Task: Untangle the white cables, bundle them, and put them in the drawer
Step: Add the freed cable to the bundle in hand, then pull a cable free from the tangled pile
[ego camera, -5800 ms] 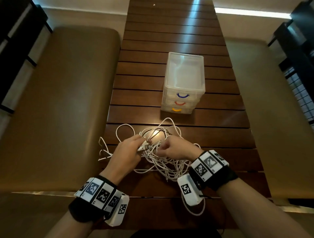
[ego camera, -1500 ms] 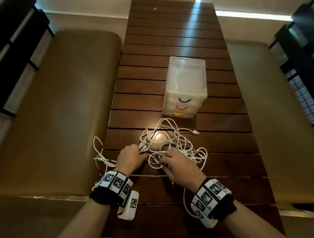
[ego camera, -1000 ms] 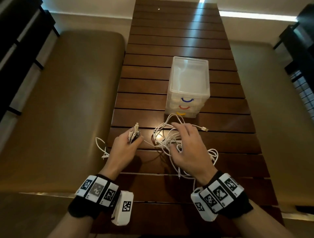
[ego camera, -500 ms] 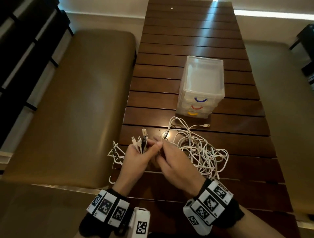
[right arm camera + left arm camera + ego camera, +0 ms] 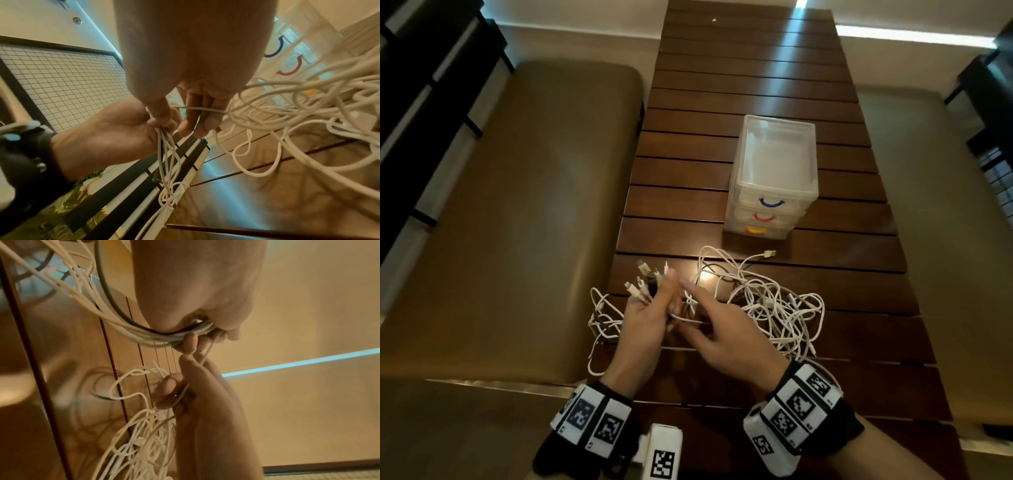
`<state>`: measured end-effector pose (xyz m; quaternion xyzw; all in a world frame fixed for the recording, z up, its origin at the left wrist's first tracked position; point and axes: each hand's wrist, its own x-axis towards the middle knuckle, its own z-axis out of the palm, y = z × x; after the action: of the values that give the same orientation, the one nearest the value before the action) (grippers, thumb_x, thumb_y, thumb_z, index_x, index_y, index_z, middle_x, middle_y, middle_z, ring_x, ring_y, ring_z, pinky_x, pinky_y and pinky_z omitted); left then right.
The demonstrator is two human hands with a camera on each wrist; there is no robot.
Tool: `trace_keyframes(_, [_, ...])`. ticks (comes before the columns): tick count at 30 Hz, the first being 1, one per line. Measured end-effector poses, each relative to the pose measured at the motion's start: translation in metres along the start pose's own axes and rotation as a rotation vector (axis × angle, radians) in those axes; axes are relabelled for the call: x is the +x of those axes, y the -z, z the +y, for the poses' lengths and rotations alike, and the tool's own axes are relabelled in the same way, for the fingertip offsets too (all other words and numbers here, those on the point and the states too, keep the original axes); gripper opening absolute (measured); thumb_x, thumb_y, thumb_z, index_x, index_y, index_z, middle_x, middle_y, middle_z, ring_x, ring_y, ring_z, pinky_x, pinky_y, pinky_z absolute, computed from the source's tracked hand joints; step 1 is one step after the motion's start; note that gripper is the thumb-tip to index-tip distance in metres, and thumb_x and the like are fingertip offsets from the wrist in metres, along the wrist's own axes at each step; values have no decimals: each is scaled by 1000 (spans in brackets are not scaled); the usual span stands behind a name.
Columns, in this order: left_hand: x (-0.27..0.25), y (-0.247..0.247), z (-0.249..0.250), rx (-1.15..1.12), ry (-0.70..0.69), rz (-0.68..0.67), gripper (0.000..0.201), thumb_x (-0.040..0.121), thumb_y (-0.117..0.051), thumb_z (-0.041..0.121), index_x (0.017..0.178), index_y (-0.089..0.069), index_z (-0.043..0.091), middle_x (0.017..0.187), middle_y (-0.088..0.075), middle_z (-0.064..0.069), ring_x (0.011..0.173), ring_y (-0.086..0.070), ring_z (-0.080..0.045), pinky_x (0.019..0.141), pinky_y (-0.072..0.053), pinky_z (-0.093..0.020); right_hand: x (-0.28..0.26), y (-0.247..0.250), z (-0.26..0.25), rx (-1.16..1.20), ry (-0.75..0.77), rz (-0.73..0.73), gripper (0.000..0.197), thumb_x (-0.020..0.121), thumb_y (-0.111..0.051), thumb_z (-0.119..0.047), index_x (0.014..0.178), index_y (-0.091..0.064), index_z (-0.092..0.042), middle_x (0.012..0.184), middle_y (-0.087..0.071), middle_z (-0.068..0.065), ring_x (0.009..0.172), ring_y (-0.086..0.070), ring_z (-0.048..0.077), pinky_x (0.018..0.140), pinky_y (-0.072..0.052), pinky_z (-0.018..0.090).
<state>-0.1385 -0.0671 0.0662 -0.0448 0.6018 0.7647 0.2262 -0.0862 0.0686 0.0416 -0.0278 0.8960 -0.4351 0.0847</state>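
Observation:
Several white cables (image 5: 774, 301) lie tangled on the slatted wooden table (image 5: 756, 68), just right of my hands. My left hand (image 5: 661, 291) grips a bunch of cable ends in its fist, the plugs (image 5: 645, 282) sticking up above the fingers. The left wrist view shows the strands running out under that left hand (image 5: 205, 331). My right hand (image 5: 698, 308) is close against it, index finger stretched out. One white cable (image 5: 201, 109) runs from the left fist through the curled fingers of the right hand (image 5: 185, 120). The clear three-drawer unit (image 5: 774, 178) stands beyond, all drawers closed.
The drawers have blue (image 5: 771, 204), red (image 5: 764, 217) and yellow (image 5: 755, 229) handles. A loose plug (image 5: 768, 254) lies just before the unit. Some cable loops (image 5: 602, 318) hang over the table's left edge. Padded benches (image 5: 534, 205) flank the table.
My left hand has lifted the gathered plug ends off the table. My right hand reached into the tangle, came back to the left fist, and now draws one cable rightward with its index finger out.

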Motion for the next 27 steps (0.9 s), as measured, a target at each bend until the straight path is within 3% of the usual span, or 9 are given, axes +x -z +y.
trace_keyframes(3, [8, 4, 2, -190, 48, 1, 42, 88, -52, 42, 51, -54, 22, 62, -53, 2, 65, -60, -10, 64, -53, -23, -3, 5, 0, -177, 45, -12, 24, 95, -57, -36, 112, -64, -21, 93, -64, 0, 85, -55, 13, 76, -47, 31])
trace_keyframes(6, [11, 10, 2, -254, 75, -86, 49, 94, -43, 46, 53, -44, 20, 53, -39, 3, 47, -47, -12, 66, -50, -30, 0, 6, 8, -304, 50, 7, 24, 98, -50, -36, 90, -62, -17, 87, -61, 1, 84, -52, 15, 74, -44, 30])
trace_keyframes(10, [10, 17, 7, -202, 60, -186, 54, 92, -51, 56, 56, -38, 17, 47, -29, 5, 37, -23, -6, 40, -30, -19, 4, 13, 18, -418, 13, 30, 46, 96, -35, -51, 81, -62, -18, 81, -61, -3, 80, -54, 13, 72, -44, 29])
trace_keyframes(13, [14, 27, 22, -194, 4, -224, 57, 74, -73, 64, 59, -41, 19, 50, -30, 6, 37, -23, -4, 37, -19, -19, 5, 21, 33, -426, -40, 60, 39, 99, -41, -45, 85, -67, -19, 84, -65, -3, 82, -57, 15, 74, -46, 30])
trace_keyframes(16, [17, 36, 34, -70, -112, -238, 50, 72, -81, 53, 62, -47, 18, 51, -32, 4, 37, -27, -5, 36, -23, -19, 11, 31, 48, -460, -121, 86, 37, 100, -41, -42, 87, -66, -18, 86, -66, 0, 86, -59, 19, 76, -49, 36])
trace_keyframes(18, [17, 31, 34, 133, -136, -210, 46, 77, -79, 43, 66, -52, 8, 50, -40, 0, 38, -34, -7, 37, -28, -17, 15, 37, 50, -434, -174, 72, 37, 102, -40, -39, 87, -64, -16, 86, -66, 2, 84, -59, 21, 75, -48, 38])
trace_keyframes(20, [16, 19, 28, 360, -164, -210, 40, 85, -66, 36, 77, -65, -3, 57, -57, 1, 45, -48, -2, 45, -36, -10, 18, 41, 46, -315, -188, 62, 37, 104, -40, -38, 84, -63, -17, 79, -65, -1, 77, -60, 18, 71, -45, 36])
trace_keyframes(23, [13, 0, 14, 595, -236, -228, 34, 94, -57, 41, 101, -77, 15, 67, -65, 15, 56, -55, 6, 55, -37, -8, 18, 46, 34, -235, -164, 85, 40, 105, -37, -41, 71, -51, -25, 66, -57, -6, 66, -56, 17, 65, -38, 34])
trace_keyframes(27, [15, -17, -4, 770, -343, -168, 28, 96, -62, 24, 124, -68, 28, 108, -69, 18, 102, -63, 4, 84, -48, -16, 19, 47, 25, -312, -102, 75, 41, 102, -35, -39, 69, -51, -20, 69, -62, 8, 67, -57, 26, 63, -43, 38])
